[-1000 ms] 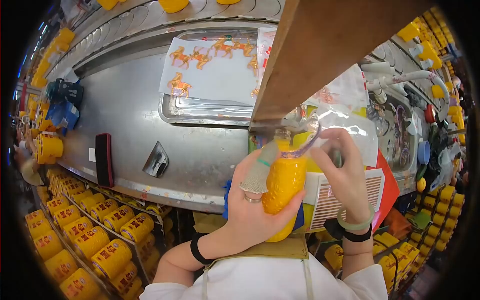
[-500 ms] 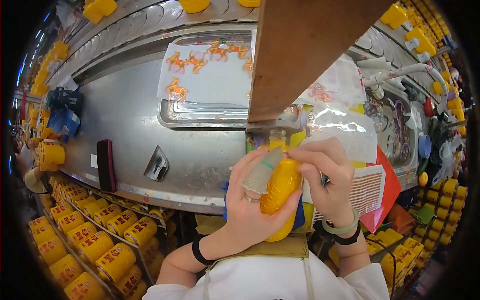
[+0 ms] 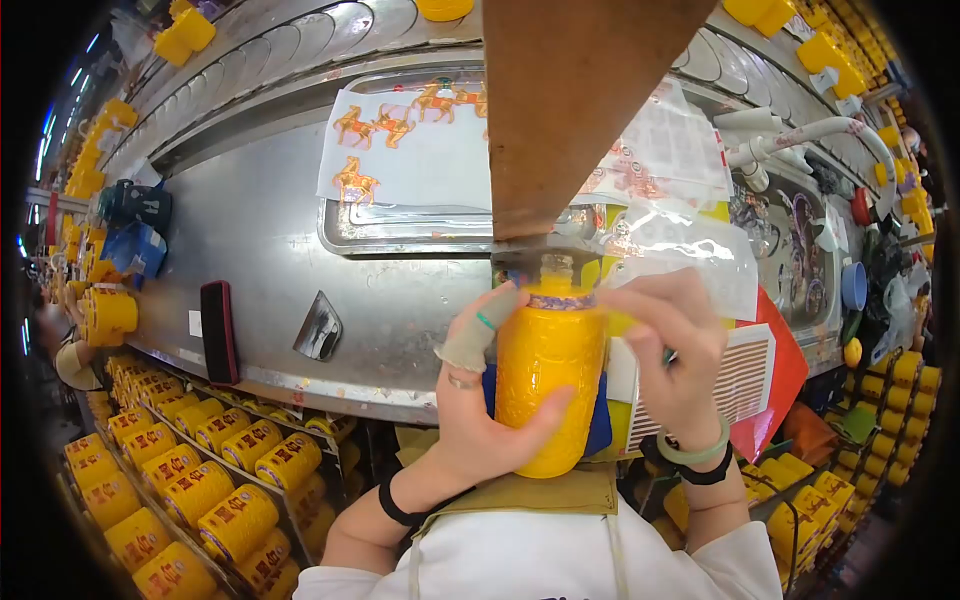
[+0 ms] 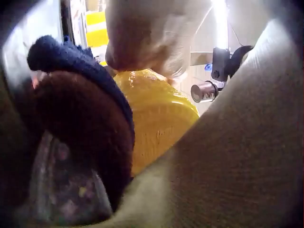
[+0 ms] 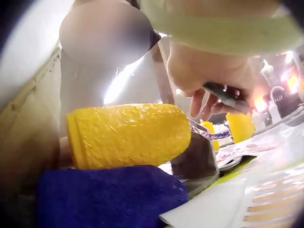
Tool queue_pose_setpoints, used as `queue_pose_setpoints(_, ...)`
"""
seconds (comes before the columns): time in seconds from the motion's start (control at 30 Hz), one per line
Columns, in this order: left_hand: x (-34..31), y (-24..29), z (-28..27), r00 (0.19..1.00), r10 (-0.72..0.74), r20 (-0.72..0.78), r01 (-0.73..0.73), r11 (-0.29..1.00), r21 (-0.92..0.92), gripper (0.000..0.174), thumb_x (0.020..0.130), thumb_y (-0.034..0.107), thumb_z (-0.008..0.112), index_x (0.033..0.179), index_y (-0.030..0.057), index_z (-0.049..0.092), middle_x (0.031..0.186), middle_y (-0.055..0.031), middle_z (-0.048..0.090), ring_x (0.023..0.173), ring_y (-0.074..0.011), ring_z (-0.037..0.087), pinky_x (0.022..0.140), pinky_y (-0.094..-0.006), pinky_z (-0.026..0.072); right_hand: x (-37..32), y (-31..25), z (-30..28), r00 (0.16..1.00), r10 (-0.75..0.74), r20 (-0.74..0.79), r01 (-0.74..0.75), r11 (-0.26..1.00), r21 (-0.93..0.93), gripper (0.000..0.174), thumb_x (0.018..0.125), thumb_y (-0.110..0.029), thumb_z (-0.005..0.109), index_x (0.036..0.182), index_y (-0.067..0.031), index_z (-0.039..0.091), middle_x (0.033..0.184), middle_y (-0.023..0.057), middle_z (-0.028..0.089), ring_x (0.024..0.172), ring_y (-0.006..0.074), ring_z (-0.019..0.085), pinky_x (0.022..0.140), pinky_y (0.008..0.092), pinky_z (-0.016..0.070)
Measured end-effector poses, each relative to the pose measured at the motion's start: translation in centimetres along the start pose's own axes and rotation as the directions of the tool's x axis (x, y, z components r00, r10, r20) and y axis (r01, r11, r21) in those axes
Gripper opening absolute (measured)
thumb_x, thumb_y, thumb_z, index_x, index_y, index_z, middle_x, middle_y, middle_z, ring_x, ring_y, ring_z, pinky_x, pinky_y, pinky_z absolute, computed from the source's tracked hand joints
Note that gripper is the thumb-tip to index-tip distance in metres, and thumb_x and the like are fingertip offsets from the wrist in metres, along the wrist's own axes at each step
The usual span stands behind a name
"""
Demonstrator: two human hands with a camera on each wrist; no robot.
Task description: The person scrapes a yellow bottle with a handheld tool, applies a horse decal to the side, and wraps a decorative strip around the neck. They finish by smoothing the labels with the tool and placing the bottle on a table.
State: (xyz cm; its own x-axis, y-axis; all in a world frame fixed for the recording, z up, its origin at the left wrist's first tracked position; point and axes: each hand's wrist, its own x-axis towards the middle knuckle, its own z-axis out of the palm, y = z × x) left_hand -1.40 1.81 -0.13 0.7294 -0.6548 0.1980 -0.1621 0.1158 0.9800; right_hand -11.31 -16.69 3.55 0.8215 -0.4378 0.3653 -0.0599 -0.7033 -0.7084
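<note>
A yellow embossed bottle point(image 3: 550, 380) with a clear threaded neck point(image 3: 556, 268) stands upright in the head view, close to the apron. My left hand point(image 3: 475, 400) grips it from the left, thumb across its front. A pale finger cover point(image 3: 468, 340) with a green line sits on one left finger. Around the bottle's shoulder runs a purple-and-white patterned band point(image 3: 562, 301). My right hand point(image 3: 680, 345) is blurred, its fingertips right at the band's right end. Its curled fingers hold a small dark green object point(image 5: 221, 92), mostly hidden.
Behind stands a broad brown post point(image 3: 560, 120). Left of it, a metal tray point(image 3: 400, 240) bears a sheet with golden horse figures point(image 3: 355, 178). A phone point(image 3: 219, 332) and a shiny dark piece point(image 3: 318, 327) lie on the metal counter. Blue cloth point(image 5: 111, 197) lies beside the bottle.
The patterned band, earlier loose and pulled out to the right, now lies flat around the shoulder. The bottle has turned from tilted to upright, and the left covered finger has shifted to its left side.
</note>
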Motion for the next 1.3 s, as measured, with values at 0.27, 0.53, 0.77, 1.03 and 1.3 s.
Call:
queue_pose_setpoints(0.27,0.6,1.9,1.1,0.995,0.099,0.031,-0.102,0.883,0.458,0.076,0.075,0.019,0.092,0.141,0.0024,0.057,0.142,-0.017,0.054,0.128,-0.0367,0.056,0.108,-0.0457,0.0479,0.2,-0.2,1.2,0.997,-0.059,0.053,0.057,0.998,0.029,0.021,0.091,-0.018,0.076,0.109,-0.0088,0.081,0.097,0.0066,0.068,0.08,0.0245,0.055,0.072,0.0353,0.0476)
queue_pose_setpoints(0.53,-0.2,-1.7,-0.8,0.995,-0.087,0.04,0.092,0.981,-0.168,0.084,0.077,0.012,0.089,0.148,-0.0013,0.047,0.143,-0.016,0.052,0.137,-0.0291,0.053,0.115,-0.0437,0.0444,-0.7,1.4,0.1,1.0,0.003,0.026,-0.001,0.998,-0.055,0.019,0.092,-0.019,0.075,0.107,-0.0079,0.081,0.093,0.0076,0.065,0.081,0.0261,0.055,0.073,0.0366,0.0473)
queue_pose_setpoints(0.77,0.4,2.1,1.2,0.994,0.105,0.004,-0.099,0.93,0.354,0.085,0.073,0.015,0.094,0.146,0.002,0.051,0.146,-0.0195,0.05,0.134,-0.0321,0.052,0.114,-0.0455,0.0414,-0.1,-0.4,1.2,0.999,0.005,0.048,-0.009,0.997,0.08,0.023,0.091,-0.018,0.076,0.111,-0.0077,0.08,0.094,0.0071,0.063,0.078,0.0235,0.052,0.073,0.0359,0.0458)
queue_pose_setpoints(1.03,0.7,1.8,0.7,0.992,0.101,0.071,-0.122,0.897,0.425,0.076,0.074,0.011,0.09,0.142,0.0023,0.057,0.139,-0.0167,0.055,0.131,-0.0382,0.054,0.11,-0.0462,0.0466,-0.3,-0.1,1.4,1.0,-0.021,0.013,0.02,0.997,0.081,0.019,0.091,-0.017,0.076,0.107,-0.0072,0.081,0.094,0.0087,0.066,0.085,0.0267,0.058,0.076,0.0368,0.0479)
queue_pose_setpoints(1.3,0.0,-0.8,-0.8,0.999,-0.02,0.045,0.017,0.997,0.071,0.078,0.08,0.013,0.088,0.146,-0.003,0.05,0.144,-0.0181,0.05,0.134,-0.0356,0.053,0.113,-0.0423,0.0438,-0.8,0.5,0.3,0.996,0.067,-0.054,-0.066,0.998,0.016,0.019,0.091,-0.015,0.076,0.107,-0.007,0.081,0.091,0.0089,0.064,0.082,0.0256,0.057,0.075,0.0361,0.0473)
